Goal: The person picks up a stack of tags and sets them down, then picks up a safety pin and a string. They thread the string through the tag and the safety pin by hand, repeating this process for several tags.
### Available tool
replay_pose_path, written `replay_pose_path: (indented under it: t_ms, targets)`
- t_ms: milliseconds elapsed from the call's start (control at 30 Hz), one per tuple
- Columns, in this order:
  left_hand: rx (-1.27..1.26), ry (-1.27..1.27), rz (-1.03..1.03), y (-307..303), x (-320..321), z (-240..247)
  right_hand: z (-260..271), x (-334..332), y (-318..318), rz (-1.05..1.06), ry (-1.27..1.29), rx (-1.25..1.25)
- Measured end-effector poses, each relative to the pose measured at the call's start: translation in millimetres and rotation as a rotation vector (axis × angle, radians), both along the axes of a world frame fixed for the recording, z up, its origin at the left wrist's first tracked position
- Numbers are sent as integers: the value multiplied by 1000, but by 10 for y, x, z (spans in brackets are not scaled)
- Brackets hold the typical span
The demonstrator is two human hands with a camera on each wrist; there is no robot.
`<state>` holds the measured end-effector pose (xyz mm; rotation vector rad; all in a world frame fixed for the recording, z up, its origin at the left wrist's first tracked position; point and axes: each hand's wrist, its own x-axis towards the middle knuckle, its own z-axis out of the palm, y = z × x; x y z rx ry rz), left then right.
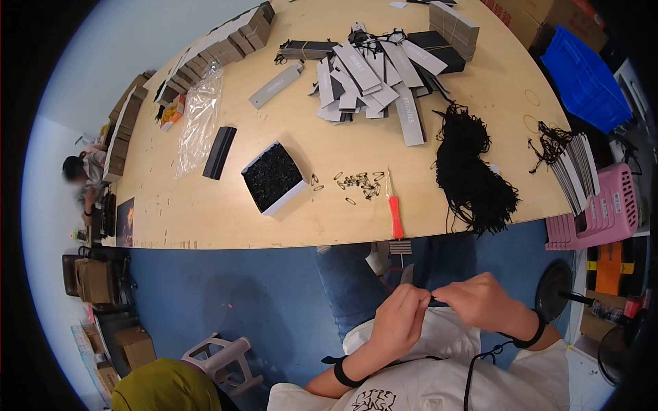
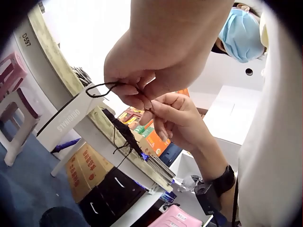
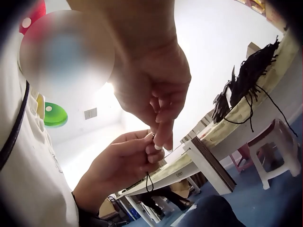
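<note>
Fingers of left hand [image 1: 399,318] and right hand [image 1: 483,303] pinch closed on a cord [image 2: 113,84] before the table [image 1: 199,212], probably mid-knot, though fingertips hide it; next likely needs a snug pull.

Black cord [image 2: 101,85] partly hidden by fingers [image 2: 133,100]; bottom edge cuts pink crate [image 2: 176,218].
</note>
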<state>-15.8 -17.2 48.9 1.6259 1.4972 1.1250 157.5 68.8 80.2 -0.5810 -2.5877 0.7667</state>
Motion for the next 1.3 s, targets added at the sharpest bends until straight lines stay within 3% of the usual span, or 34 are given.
replay_pose_path:
  t_ms: [300,467,600,800,867,1067,1167,1300]
  targets:
    - [-1,-5,22,5,15,7,-29,-44,-3,-24,51,72]
    - [-48,-7,42,33,26,24,-14,-71,-11,6,-38,284]
    - [-13,81,6,59,4,43,-13,-62,-12,5,-70,273]
    - [73,246,-209,53,-125,31,-76,-21,111,37,-61,-122]
    - [96,313,-274,47,-159,4,-71,0,185,91,-59,-610]
    - [44,53,-334,31,-231,0,-111,41,291,201,-102,-1009]
    - [13,-14,-356,33,-246,47,-37,28,307,179,-189,-1159]
    - [27,-24,-363,30,-258,72,-44,40,290,227,-183,-1046]
